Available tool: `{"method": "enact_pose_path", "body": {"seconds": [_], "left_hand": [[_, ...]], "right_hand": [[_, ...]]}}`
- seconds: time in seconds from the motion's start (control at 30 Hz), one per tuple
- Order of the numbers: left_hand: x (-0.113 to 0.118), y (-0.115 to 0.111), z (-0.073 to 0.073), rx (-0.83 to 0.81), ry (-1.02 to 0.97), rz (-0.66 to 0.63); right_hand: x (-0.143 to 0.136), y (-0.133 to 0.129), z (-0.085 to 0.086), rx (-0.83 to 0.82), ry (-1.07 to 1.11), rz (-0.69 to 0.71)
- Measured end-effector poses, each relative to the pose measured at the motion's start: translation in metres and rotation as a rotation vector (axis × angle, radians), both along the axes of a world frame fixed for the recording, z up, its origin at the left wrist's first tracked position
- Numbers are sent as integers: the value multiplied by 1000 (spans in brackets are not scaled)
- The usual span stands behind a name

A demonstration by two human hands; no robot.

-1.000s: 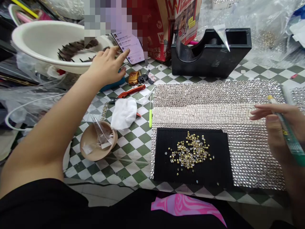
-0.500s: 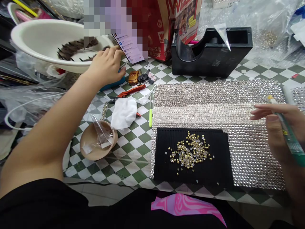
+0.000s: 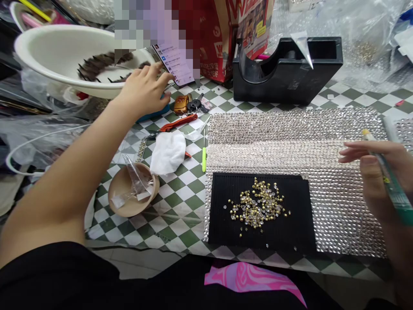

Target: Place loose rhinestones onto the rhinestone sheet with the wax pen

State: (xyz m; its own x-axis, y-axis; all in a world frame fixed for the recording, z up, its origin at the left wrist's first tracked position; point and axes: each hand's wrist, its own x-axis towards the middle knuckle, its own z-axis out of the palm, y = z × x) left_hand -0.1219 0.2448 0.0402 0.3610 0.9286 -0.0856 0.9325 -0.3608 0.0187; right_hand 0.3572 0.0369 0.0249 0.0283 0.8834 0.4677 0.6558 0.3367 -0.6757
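Note:
My left hand [image 3: 146,90] reaches to the back, palm down with the fingers spread. Its fingertips are at the lower left edge of a lit phone [image 3: 180,69]; whether they touch the screen I cannot tell. A blue object [image 3: 155,114] lies partly hidden under that hand. At the right, my right hand [image 3: 382,172] holds a green pen-like tool [image 3: 392,185] with a yellowish tip, slanting past the thumb, above a sheet of silver rhinestones [image 3: 342,206]. Loose gold-backed rhinestones [image 3: 258,204] are heaped on a black ribbed tray [image 3: 222,228], which rests on the sheet.
Behind the sheet stands a black tape dispenser [image 3: 284,82], beside a red paper bag [image 3: 213,51]. A white basin [image 3: 64,82] is at the left. Keys [image 3: 193,104], red-handled pliers [image 3: 179,122], a white cloth [image 3: 167,153] and a brown bowl [image 3: 121,209] lie nearer.
The fingers of my left hand have lifted and stretched slightly to the right, toward the phone. My right hand and the tool in it have hardly moved.

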Motion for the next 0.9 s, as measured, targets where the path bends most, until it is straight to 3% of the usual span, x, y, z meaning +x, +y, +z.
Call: {"method": "enact_pose_path", "body": {"seconds": [0.3, 0.63, 0.9], "left_hand": [[0, -5, 1, 43, 55, -25], [2, 0, 2, -55, -110, 17], [2, -3, 3, -42, -85, 29]], "right_hand": [[0, -1, 1, 1, -12, -1], [-1, 0, 0, 11, 6, 3], [2, 0, -1, 19, -18, 29]]}}
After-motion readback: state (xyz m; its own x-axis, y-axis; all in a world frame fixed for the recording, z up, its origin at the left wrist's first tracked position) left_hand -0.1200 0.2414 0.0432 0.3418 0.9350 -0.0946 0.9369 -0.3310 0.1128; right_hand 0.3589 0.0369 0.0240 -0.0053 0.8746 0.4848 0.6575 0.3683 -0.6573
